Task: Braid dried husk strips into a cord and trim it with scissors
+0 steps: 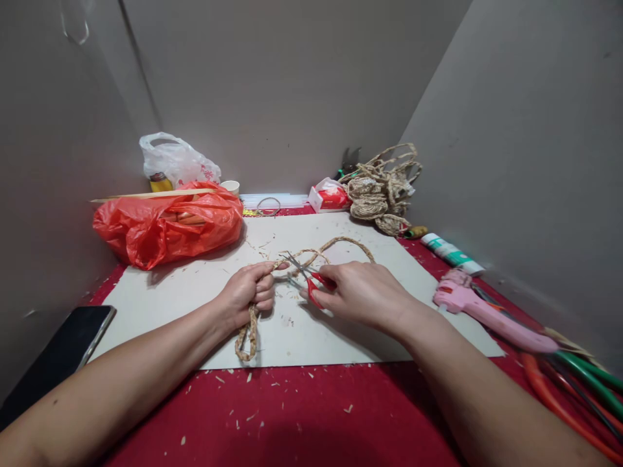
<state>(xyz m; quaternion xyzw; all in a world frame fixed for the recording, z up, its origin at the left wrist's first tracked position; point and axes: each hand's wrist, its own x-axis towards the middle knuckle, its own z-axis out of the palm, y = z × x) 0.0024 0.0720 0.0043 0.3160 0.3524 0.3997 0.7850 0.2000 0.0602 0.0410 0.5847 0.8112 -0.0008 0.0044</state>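
Note:
My left hand [252, 293] is closed around a braided straw rope [253, 334], pinching it between thumb and forefinger. A loop of the rope hangs below my fist, and the rest curves away over the white board [170, 324]. In my right hand [365, 292] is a pair of scissors [314, 288] with red handles, my fingers through the grips. Its blades are parted and lie at the rope, just right of my left thumb. Whether they touch the rope I cannot tell. Small straw scraps lie scattered on the board.
A red plastic bag [195, 227] stands at the back left, with a phone [73, 350] nearer me. Coiled straw rope [374, 194] and a tissue pack [329, 196] sit at the back right. A pink glue gun [491, 314] and green-handled tool [584, 370] line the right edge.

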